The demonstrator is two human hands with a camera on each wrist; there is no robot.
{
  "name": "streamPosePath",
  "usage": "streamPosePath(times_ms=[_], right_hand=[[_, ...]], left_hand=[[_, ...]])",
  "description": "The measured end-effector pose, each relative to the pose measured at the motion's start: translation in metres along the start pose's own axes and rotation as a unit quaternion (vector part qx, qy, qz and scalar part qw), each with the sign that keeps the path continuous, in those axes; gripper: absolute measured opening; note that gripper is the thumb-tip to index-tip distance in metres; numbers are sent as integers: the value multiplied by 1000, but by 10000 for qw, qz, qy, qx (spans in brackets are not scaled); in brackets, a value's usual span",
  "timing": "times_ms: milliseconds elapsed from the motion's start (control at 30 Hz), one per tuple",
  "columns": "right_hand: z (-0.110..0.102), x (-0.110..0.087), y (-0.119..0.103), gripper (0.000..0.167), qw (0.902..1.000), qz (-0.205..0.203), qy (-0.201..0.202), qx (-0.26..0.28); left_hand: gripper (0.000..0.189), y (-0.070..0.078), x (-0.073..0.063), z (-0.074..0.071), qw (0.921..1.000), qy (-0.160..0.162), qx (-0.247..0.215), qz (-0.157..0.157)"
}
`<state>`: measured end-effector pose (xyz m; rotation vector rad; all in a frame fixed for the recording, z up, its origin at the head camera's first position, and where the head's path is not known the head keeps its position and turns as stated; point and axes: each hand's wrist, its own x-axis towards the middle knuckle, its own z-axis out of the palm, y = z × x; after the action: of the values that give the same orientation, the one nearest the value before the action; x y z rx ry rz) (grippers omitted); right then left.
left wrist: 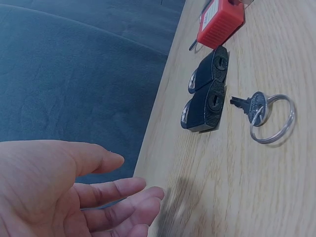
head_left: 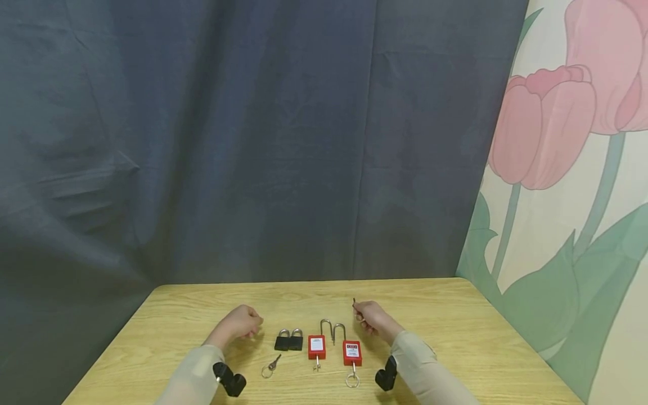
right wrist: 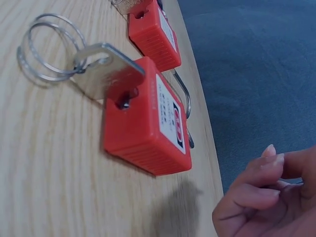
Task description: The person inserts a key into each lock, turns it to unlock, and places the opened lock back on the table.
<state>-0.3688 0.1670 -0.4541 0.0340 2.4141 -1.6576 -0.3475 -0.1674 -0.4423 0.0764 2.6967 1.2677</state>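
My left hand [head_left: 240, 322] hovers over the table's left side with its fingers loosely bent, holding nothing. Beside it lie two black padlocks [left wrist: 205, 108] side by side, their shackles seated in the bodies. A dark key on a split ring [left wrist: 256, 106] lies in front of them. Off to the right, my right hand [head_left: 373, 318] pinches a small dark key [head_left: 354, 302] that pokes up from the fingertips; in the right wrist view the fingers hide it. Nearest that hand is a red padlock [right wrist: 143, 128] with a key and rings in its keyhole and its shackle swung out.
A second red padlock [head_left: 316, 347] with a key inserted and an open shackle lies between the black padlocks and the first red one. The wooden table [head_left: 430, 304] ends at a dark curtain [head_left: 283, 169]; a wall painted with tulips [head_left: 547, 129] rises at right.
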Motion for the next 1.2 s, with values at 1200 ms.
streamPosePath(times_ms=[1200], right_hand=[[-4, -11, 4, 34, 9992, -172, -347, 90]], left_hand=[[36, 58, 11, 79, 9662, -245, 2469, 696]])
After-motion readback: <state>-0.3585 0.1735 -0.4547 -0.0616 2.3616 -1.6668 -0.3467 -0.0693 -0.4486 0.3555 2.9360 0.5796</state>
